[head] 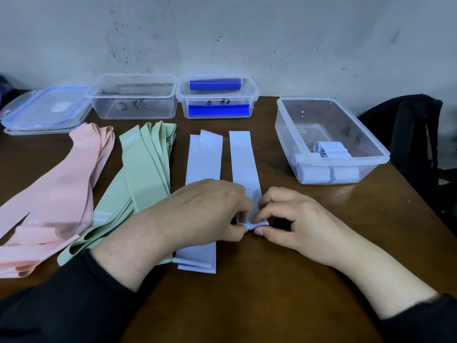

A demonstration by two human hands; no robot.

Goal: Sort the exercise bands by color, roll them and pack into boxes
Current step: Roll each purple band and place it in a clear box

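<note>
Brown wooden table (284, 280) (bands laid out) against scuffed grey wall (272, 33).

A lavender band (244, 167) lay flat, running away from the hands, its near end curled into a small roll between the fingertips. More lavender bands (202, 164) lay under the left wrist; green bands (146, 169) and pink bands (61, 189) fanned out left of it. Beyond the right hand, a clear box (331, 142) held lavender rolls (321, 169).

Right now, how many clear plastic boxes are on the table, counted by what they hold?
Box with rolled lavender bands: 1
Box with dark blue bands: 1
Box with nothing visible inside: 1
Total: 3 boxes
</note>
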